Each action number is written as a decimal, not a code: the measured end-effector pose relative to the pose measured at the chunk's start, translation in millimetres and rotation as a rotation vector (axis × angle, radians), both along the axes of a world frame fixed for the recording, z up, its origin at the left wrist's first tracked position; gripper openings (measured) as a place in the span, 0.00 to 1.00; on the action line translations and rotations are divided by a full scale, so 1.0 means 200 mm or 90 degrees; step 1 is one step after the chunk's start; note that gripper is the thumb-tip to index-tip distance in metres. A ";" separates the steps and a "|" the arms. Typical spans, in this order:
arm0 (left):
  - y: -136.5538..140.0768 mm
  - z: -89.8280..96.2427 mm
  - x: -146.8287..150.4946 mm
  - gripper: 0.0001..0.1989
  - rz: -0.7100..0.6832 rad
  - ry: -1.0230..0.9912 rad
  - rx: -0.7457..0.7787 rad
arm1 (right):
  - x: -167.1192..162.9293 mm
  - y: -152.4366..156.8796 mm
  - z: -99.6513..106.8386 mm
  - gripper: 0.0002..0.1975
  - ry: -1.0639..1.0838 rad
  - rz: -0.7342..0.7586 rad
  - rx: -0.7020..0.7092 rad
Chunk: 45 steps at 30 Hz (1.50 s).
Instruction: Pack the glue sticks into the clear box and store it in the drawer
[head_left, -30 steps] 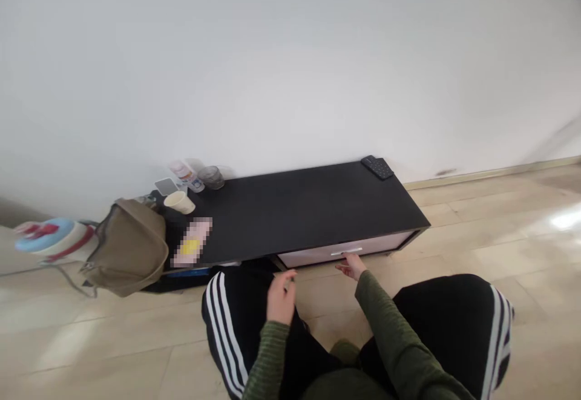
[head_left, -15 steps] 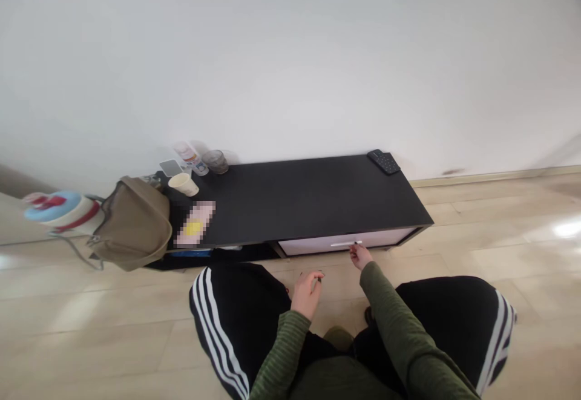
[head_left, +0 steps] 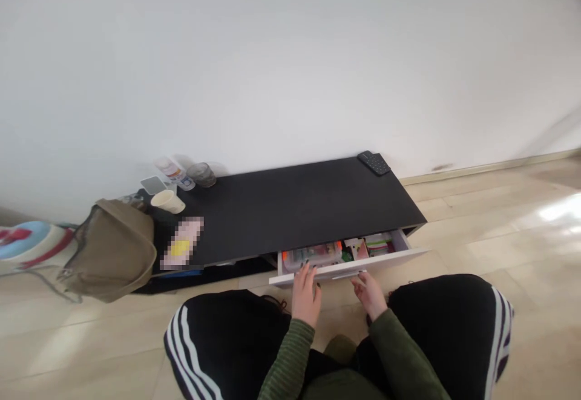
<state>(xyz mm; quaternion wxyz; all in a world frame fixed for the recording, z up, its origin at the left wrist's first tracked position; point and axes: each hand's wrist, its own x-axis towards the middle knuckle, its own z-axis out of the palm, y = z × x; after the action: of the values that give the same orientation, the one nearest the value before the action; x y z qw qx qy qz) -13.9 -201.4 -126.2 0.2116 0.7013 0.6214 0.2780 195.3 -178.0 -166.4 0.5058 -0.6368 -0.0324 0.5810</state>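
A white drawer [head_left: 327,274] stands pulled out of the low black cabinet [head_left: 281,206]. At its front, my right hand [head_left: 370,296] has its fingers curled at the slim drawer handle [head_left: 347,275]. My left hand [head_left: 306,297] is open, its fingers stretched toward the drawer's front edge; whether they touch it I cannot tell. Inside the drawer lie a clear plastic case [head_left: 313,256] with orange clasps, a pink item [head_left: 362,250] and some green-and-white stacked items [head_left: 377,245]. The drawer's front panel hides their lower parts.
On the cabinet top are a black keypad-like object [head_left: 374,163], a paper cup [head_left: 168,201], a dark glass [head_left: 202,174], a spray can [head_left: 176,175] and a blurred pink item [head_left: 182,244]. A brown bag [head_left: 111,249] and a blue-lidded bottle [head_left: 31,244] sit at the left.
The drawer has gone from shut to pulled out toward me, with my right hand drawing back along with it. My left hand has opened and moved up to the drawer front. The view has shifted slightly.
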 end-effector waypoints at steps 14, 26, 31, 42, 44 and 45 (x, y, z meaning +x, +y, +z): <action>-0.21 -0.04 0.05 0.20 -0.041 0.044 0.003 | -0.12 0.29 0.14 0.14 -0.583 0.636 0.009; -0.42 0.03 0.11 0.16 -0.180 -0.036 -0.119 | 0.06 0.20 0.48 0.16 -0.588 0.427 0.182; -0.36 0.02 0.15 0.19 -0.148 -0.037 -0.155 | 0.35 0.15 0.85 0.15 -0.540 0.378 0.246; 0.12 0.10 0.14 0.21 -0.113 0.004 -0.108 | 0.43 0.19 1.11 0.17 -0.203 0.194 0.346; 0.22 0.12 0.12 0.22 -0.110 0.047 -0.127 | 0.39 0.26 1.10 0.15 -0.187 0.163 0.352; 0.26 0.14 0.11 0.24 -0.113 0.073 -0.138 | 0.37 0.30 1.09 0.15 -0.182 0.155 0.354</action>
<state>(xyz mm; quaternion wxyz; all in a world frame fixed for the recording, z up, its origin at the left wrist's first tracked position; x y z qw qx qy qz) 8.7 -149.0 -98.1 0.2739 0.7411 0.5945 0.1495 269.8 -117.4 51.1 0.5774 -0.5409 -0.3361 0.5110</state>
